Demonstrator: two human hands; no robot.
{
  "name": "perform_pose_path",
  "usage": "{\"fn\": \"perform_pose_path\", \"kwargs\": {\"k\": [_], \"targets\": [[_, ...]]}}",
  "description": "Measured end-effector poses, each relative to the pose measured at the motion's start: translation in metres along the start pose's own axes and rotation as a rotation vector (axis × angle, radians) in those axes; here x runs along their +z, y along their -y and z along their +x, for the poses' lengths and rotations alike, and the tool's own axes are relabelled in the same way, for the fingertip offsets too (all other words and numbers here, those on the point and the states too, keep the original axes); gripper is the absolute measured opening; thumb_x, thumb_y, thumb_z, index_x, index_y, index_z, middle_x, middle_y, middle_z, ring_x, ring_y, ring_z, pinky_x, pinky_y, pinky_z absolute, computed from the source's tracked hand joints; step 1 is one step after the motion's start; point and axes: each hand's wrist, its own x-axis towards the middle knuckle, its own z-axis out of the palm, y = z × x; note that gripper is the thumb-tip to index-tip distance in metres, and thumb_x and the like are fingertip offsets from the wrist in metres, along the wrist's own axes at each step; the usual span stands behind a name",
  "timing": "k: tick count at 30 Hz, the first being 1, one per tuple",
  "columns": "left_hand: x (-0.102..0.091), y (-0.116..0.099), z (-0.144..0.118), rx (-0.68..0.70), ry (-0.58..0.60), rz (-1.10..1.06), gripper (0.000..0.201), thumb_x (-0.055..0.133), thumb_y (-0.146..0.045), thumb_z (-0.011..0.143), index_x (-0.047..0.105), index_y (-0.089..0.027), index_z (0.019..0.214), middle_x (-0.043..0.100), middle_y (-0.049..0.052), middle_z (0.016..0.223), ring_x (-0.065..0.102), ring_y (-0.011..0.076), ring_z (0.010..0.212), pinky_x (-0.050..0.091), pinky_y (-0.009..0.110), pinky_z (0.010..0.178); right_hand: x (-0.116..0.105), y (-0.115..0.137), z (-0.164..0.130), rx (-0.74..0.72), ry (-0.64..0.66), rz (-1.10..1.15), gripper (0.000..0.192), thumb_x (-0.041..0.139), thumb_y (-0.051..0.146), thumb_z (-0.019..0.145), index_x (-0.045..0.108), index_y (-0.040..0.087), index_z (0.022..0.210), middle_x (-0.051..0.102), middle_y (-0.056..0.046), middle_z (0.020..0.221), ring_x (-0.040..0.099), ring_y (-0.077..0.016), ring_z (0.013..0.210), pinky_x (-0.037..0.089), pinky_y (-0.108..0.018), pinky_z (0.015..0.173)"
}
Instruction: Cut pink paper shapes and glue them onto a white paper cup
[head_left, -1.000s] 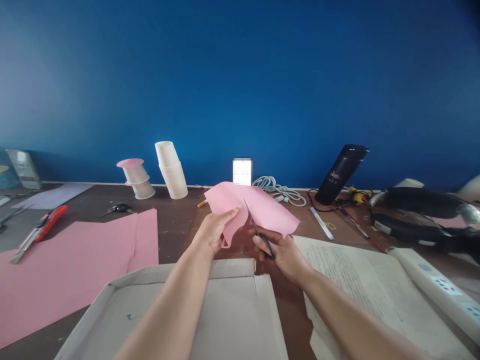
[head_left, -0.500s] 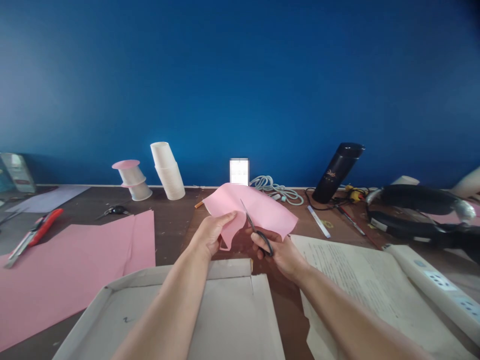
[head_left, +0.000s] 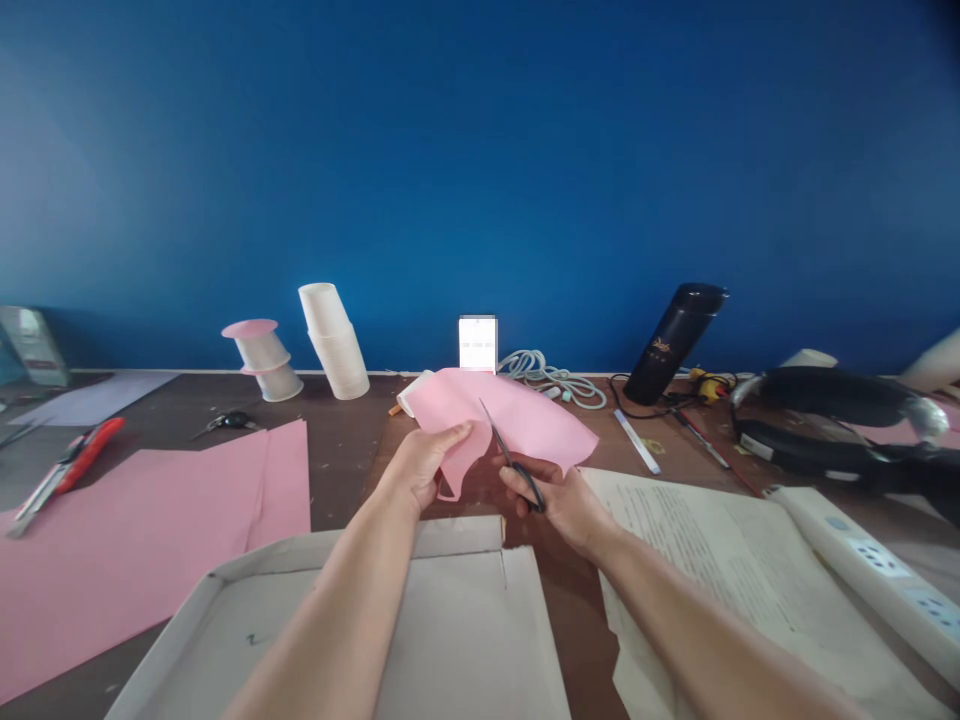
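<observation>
A curved sheet of pink paper [head_left: 517, 410] is held up over the brown table. My left hand [head_left: 429, 462] pinches its near left part, thumb on top. My right hand [head_left: 551, 492] grips black-handled scissors [head_left: 523, 472], fingers closed around the handles. The scissors' blades lie at the cut edge of the paper, pointing away and to the left. A slit opens toward me between the left flap and the right part of the sheet. Behind the paper, a white cup-like object [head_left: 412, 392] shows partly at its left edge.
Pink sheets [head_left: 172, 520] lie at left under a red utility knife [head_left: 71, 470]. A cardboard box lid [head_left: 472, 620] sits in front. Stacked paper cups [head_left: 335, 345], a phone [head_left: 478, 343], cables [head_left: 551, 378] and a black bottle [head_left: 675, 345] line the wall. A power strip [head_left: 874, 565] lies right.
The pink paper's far left edge has shifted slightly right, revealing the white cup-like object behind it. Both hands stay almost in place, with the scissors at nearly the same spot.
</observation>
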Motion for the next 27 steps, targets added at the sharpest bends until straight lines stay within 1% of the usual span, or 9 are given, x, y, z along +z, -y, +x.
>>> {"fn": "perform_pose_path", "kwargs": {"k": [6,9,20,27], "targets": [[-0.0002,-0.0007,-0.0021,0.005,-0.011,0.028,0.042,0.08,-0.027,0.058,0.067,-0.005,0.092,0.069,0.02,0.096,0.067,0.0267,0.078,0.054,0.035,0.069,-0.0003,-0.0018,-0.0012,-0.004,-0.003,-0.015,0.047,0.067,0.046,0.071,0.066,0.016,0.107,0.057,0.001,0.064,0.048,-0.01,0.054,0.035,-0.026,0.058],[0.0,-0.0014,-0.0032,-0.002,-0.012,0.025,0.042,0.08,-0.027,0.057,0.067,-0.005,0.091,0.069,0.019,0.093,0.067,0.0266,0.077,0.054,0.034,0.069,-0.0001,-0.0008,-0.0015,0.001,-0.024,-0.021,0.049,0.068,0.048,0.069,0.067,0.016,0.106,0.056,0.001,0.062,0.048,-0.0104,0.053,0.035,-0.026,0.057],[0.0001,-0.0018,-0.002,0.018,0.003,0.006,0.041,0.08,-0.024,0.059,0.067,-0.005,0.092,0.069,0.019,0.095,0.067,0.027,0.079,0.054,0.036,0.071,-0.0004,0.0037,-0.0017,0.002,-0.021,-0.047,0.047,0.069,0.047,0.068,0.068,0.015,0.103,0.055,0.002,0.06,0.046,-0.0093,0.051,0.033,-0.026,0.055],[-0.0002,-0.0036,-0.0029,0.01,0.005,-0.001,0.038,0.078,-0.022,0.061,0.066,-0.005,0.093,0.069,0.019,0.096,0.067,0.0272,0.08,0.054,0.036,0.071,-0.0007,0.0069,-0.0025,0.01,-0.031,-0.094,0.048,0.069,0.048,0.068,0.069,0.015,0.103,0.053,0.002,0.055,0.045,-0.0097,0.05,0.032,-0.027,0.054]]}}
